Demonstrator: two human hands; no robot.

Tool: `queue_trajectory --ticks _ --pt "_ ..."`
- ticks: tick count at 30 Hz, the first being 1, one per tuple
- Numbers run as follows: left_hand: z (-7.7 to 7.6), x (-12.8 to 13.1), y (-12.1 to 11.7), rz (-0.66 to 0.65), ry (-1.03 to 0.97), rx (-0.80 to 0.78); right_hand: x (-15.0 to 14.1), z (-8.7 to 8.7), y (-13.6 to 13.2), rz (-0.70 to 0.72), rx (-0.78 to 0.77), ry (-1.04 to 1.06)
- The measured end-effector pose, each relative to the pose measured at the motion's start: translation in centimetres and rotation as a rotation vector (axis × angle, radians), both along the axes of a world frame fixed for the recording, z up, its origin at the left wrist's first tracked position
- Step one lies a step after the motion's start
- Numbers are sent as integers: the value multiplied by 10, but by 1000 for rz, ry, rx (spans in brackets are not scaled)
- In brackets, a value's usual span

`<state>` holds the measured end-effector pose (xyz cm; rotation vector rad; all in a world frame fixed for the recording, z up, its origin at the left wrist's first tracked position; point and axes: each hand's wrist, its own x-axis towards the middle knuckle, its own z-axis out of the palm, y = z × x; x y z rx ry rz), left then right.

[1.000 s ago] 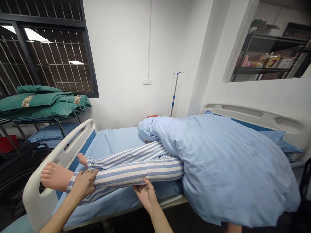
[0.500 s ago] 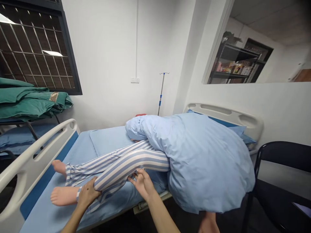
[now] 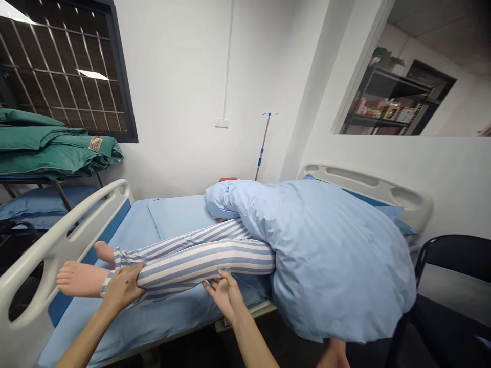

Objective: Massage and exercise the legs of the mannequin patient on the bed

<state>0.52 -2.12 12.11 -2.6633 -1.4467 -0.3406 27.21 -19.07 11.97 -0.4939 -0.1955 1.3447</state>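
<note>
- Leg in striped blue-and-white cloth (image 3: 184, 266) points away from puffy light-blue quilt (image 3: 326, 245).
- Our left hand (image 3: 123, 286) grips its far end.
- Our right hand (image 3: 226, 296), nearer, cups beneath.

On my remote feed, I make out striped trousers (image 3: 207, 259) of soft, matt cloth and a bare foot (image 3: 82, 280) with a smooth, rubber-like surface. The blue quilt (image 3: 337, 245) looks like smooth, creased cotton. I see moulded plastic with a faint sheen in the footboard (image 3: 53, 255), shiny metal in the drip pole (image 3: 265, 134), satiny green bedding (image 3: 57, 156) and a matt painted wall (image 3: 172, 92).
</note>
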Motion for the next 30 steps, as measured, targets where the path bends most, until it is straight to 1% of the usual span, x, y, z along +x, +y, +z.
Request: queue_trajectory --ticks 3,6,9,11,14,18,23,30 --pt "11 -18 0 -48 41 23 -12 -12 6 22 -16 63" --pt "18 -33 0 -68 90 41 -27 -27 12 38 -56 84" --pt "20 -42 0 -79 125 55 -42 -46 21 46 -123 99" --pt "18 -45 1 -81 154 49 -51 -59 28 49 -162 111" --pt "8 -47 3 -80 198 43 -58 -76 38 31 -205 123" --pt "-14 -49 10 -66 222 29 -61 -91 44 16 -252 160" --pt "-42 -55 16 -47 225 -24 -63 -105 47 10 -294 155" --pt "-73 -57 21 -35 200 -80 -64 -119 48 15 -354 111"
